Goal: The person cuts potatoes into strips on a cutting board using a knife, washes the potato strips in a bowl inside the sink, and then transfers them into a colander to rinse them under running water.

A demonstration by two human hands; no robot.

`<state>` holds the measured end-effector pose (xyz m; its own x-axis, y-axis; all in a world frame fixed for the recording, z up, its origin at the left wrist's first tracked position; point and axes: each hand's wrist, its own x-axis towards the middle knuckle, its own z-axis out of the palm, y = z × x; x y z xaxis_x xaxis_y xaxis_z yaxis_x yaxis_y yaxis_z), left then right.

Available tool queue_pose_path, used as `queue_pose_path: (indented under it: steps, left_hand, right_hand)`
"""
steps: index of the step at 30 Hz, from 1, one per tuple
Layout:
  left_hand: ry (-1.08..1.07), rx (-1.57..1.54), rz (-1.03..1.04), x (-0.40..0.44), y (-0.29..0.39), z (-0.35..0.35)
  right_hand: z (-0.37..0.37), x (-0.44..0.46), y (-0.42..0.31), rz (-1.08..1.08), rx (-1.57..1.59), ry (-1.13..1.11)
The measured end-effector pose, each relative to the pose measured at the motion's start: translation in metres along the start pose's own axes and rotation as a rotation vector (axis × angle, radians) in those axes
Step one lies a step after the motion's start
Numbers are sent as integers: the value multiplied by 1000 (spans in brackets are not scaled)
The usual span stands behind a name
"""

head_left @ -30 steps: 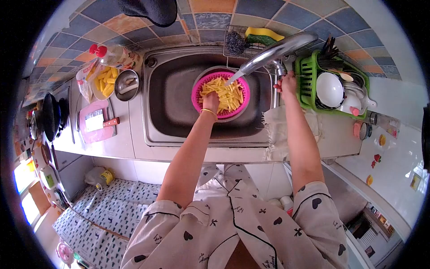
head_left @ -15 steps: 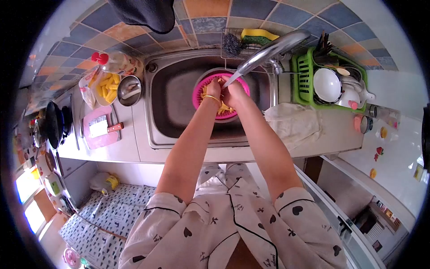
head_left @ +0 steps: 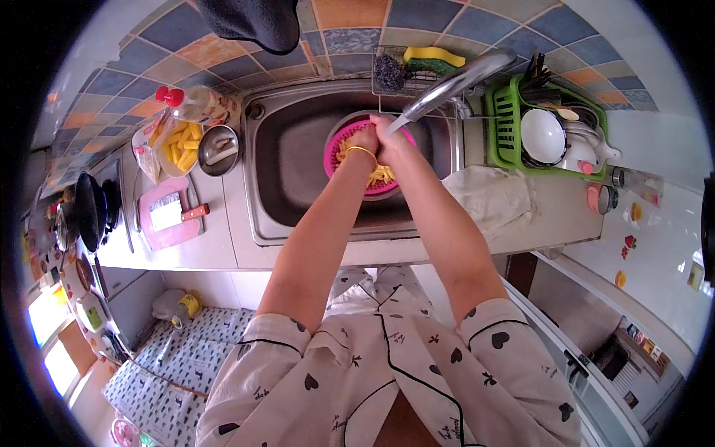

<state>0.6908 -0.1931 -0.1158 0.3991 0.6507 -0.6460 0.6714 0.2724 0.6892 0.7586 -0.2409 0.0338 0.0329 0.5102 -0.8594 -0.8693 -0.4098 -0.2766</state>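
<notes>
A pink colander (head_left: 333, 165) sits inside a metal bowl in the sink, with yellow cut strips (head_left: 381, 176) that look like potato in it. My left hand (head_left: 364, 139) is down over the colander, fingers curled in toward the other hand. Against it is my right hand (head_left: 390, 134), its fingers pressed together under the water from the faucet (head_left: 462, 80). What lies between the two hands is hidden. A yellow bangle (head_left: 363, 151) circles my left wrist.
The steel sink (head_left: 287, 164) surrounds the bowl. Left on the counter are a bowl of yellow pieces (head_left: 181, 147), a small metal bowl (head_left: 218, 150), and a cleaver (head_left: 179, 212) on a pink board (head_left: 160, 237). To the right are a white cloth (head_left: 491, 200) and a green dish rack (head_left: 504, 134).
My right hand has shifted slightly up and across the colander's far rim. The left hand has turned a little, and more yellow strips show beside it.
</notes>
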Motion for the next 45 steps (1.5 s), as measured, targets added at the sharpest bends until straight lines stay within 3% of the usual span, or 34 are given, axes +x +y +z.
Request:
queue_pose_path:
  steps: [1, 4, 5, 10, 13, 16, 20, 25, 29, 31, 33, 35, 37, 38, 41, 45]
  left_hand:
    - [44, 306, 122, 4, -3, -2]
    - [-119, -510, -174, -38, 31, 0]
    - [-155, -651, -231, -53, 43, -2]
    - [-304, -928, -343, -82, 71, -19]
    - [-301, -899, -331, -87, 76, -27]
    - [-145, -730, -244, -50, 51, -15]
    - [-237, -774, -283, 8, 6, 8]
    - [-81, -714, -357, -126, 103, -23]
    - [-275, -1018, -315, -66, 59, -14]
    - [-212, -862, -369, -79, 80, -23]
    - [-184, -818, -365, -71, 69, -14]
    - [-278, -938, -424, -71, 59, -8]
    - [-241, -939, -518, -108, 83, -21]
    - [-173, -918, -423, -88, 65, -5]
    - [-156, -880, -435, -59, 61, -8]
    - [-277, -1024, -329, -67, 60, -23]
  right_hand:
    - [-1, 0, 0, -19, 6, 11]
    - [-4, -4, 1, -17, 4, 58]
    - [-5, -3, 2, -13, -1, 62]
    - [-18, 29, 9, -84, -128, 47]
    - [-6, 17, 8, -15, -7, -59]
    - [12, -15, -1, -42, 30, -92]
    - [12, -21, -9, 35, -39, -42]
    - [-17, 22, 12, 1, -198, 75]
    - [-13, 20, -3, -60, -234, -4]
    - [16, -29, -17, 3, -261, 38]
    - [10, -21, -11, 37, -193, -41]
    - [0, -15, -1, 65, -217, -33]
    - [-6, -6, 3, 61, -184, -45]
    - [-10, -1, 3, 33, -176, -46]
    - [10, -33, -12, 18, -164, -60]
    - [0, -29, -19, 19, -213, -54]
